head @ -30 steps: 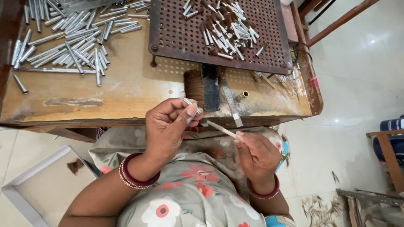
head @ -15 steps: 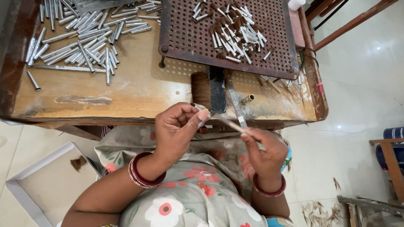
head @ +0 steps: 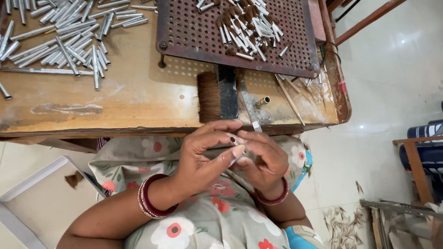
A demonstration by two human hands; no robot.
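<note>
- Brown-tipped, a small silver metal tube (head: 236, 146) sits pinched between both hands, held above the lap just below the worn wooden table's (head: 129, 92) front edge.
- Left hand (head: 205, 154): fingers curled, thumb and forefinger pressed on the tube.
- Right hand (head: 263, 159): fingers bent, closed on the tube's lower end.
- On the table: a flat dark-bristled brush (head: 217, 94), loose metal tubes (head: 60, 41), a perforated brown metal plate (head: 194, 32).
</note>
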